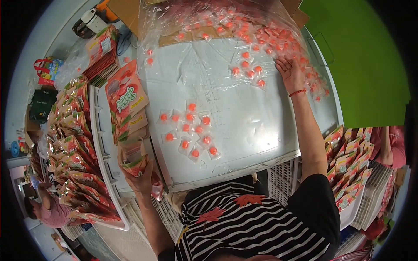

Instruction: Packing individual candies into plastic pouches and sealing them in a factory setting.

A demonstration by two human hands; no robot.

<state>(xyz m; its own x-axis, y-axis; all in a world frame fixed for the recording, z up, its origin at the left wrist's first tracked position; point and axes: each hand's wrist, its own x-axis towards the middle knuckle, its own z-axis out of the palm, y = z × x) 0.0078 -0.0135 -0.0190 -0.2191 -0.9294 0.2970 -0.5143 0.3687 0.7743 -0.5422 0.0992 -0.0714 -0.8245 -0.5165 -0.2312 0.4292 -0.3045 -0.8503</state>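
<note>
What we cannot make out

We see our left hand [140, 174] only from behind, its fingers hidden by the pouch [136, 164] it grips. Our right hand [291, 71] covers some wrapped orange candies [250, 65], and glare on the clear plastic sheet [209, 69] blurs the far heap. Print on the stacked pouches [74, 143] is too small to tell, and a co-worker [45, 209] is cut off by the dark rim.

A green board [361, 65] and white crates [283, 178] flank the table.
</note>
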